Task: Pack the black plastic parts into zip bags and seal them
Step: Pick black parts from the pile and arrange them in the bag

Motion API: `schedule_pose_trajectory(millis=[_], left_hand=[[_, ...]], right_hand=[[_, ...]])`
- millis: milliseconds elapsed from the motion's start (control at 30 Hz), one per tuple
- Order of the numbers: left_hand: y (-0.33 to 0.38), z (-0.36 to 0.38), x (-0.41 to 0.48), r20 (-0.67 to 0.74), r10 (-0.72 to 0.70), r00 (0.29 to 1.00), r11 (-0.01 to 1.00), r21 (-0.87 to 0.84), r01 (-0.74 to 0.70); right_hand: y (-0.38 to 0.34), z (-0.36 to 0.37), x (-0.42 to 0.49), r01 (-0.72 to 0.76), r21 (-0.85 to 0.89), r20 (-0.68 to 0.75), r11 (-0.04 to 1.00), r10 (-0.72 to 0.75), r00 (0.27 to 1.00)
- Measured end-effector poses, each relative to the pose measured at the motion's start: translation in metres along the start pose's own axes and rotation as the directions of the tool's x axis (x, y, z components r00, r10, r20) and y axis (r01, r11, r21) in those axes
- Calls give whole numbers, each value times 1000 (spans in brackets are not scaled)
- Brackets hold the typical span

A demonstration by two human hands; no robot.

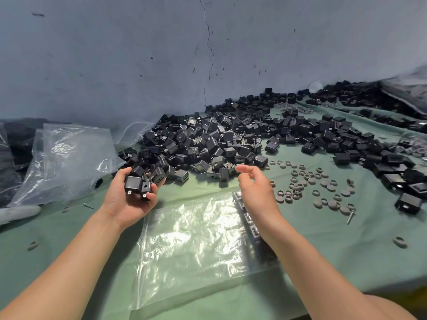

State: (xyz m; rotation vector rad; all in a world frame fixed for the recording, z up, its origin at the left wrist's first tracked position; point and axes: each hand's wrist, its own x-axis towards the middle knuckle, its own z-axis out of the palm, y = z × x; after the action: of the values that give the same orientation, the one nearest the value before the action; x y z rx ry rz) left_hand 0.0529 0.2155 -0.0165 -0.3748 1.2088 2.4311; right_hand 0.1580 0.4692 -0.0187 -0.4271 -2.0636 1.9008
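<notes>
I was in a small packing workshop. A huge heap of black plastic parts point(219, 139) lay on my green counter point(346, 239), with lots of little grey rings point(307, 181) and clear bags point(67, 158). The blue wall point(115, 65) behind was cracked and spotty.

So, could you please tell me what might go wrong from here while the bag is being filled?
1. The left hand cups several black parts in an upturned palm; one could slip off before reaching the zip bag.
2. Loose grey rings and a screw lie beside the bag and might get swept in with the parts.
3. The bag lies flat and the right hand holds nothing, so parts may catch at its mouth.
</notes>
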Motion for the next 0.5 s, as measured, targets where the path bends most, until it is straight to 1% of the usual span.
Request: schedule_pose_trajectory(millis=[167, 333, 400, 500], left_hand=[[-2, -5, -3, 6, -20, 1000, 999, -35, 20], [0, 4, -14, 23, -2, 1000, 1000, -3, 3], [-2, 10, -23, 39, 0, 999, 1000, 25, -1], [-13, 22, -44, 90, -27, 996, 996, 88, 19]], right_hand=[[0, 2, 0, 5, 18, 14, 1000, -5, 1000], [-1, 5, -4, 2, 60, 33, 998, -4, 999], [-3, 11, -8, -49, 133, 100, 990, 36, 994], [-4, 26, -18, -208, 297, 261, 932, 130, 957]])
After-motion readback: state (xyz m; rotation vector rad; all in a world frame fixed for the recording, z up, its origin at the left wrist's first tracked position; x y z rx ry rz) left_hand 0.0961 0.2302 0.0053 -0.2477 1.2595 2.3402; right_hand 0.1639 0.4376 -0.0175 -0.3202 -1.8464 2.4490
